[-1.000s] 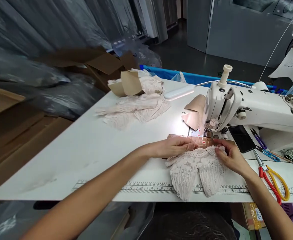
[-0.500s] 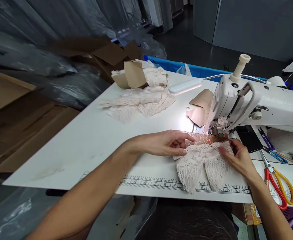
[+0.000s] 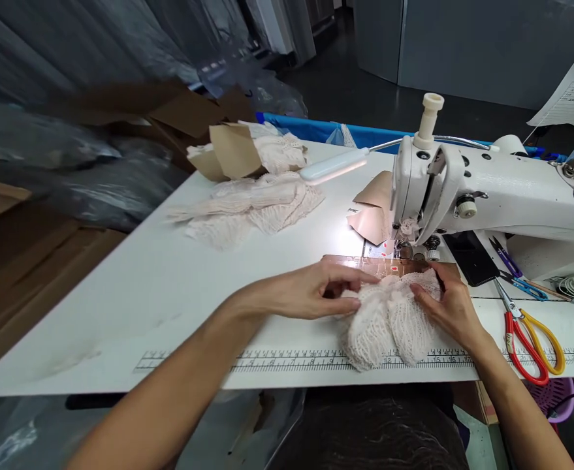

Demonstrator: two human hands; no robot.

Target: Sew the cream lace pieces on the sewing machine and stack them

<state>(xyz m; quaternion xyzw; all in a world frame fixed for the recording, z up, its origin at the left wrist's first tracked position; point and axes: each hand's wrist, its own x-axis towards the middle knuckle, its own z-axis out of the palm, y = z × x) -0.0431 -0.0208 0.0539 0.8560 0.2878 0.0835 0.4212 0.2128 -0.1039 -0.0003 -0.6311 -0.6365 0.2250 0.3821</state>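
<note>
Left hand (image 3: 307,292), fingers parted, touches pale-pink openwork lace fabric (image 3: 372,329) that the right hand (image 3: 454,308) pinches before a white metal sewing machine (image 3: 516,188).

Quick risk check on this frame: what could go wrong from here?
1. The left hand and right hand are at the lace piece, close in front of the sewing machine; a slip might bring them too near.
2. The lace looks bunched, so it could pucker.
3. The scissors lie near the table's front edge; a nudge may drop them.

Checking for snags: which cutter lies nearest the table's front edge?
The scissors with one red handle, one yellow; the blue snips and purple snips lie farther back.
</note>
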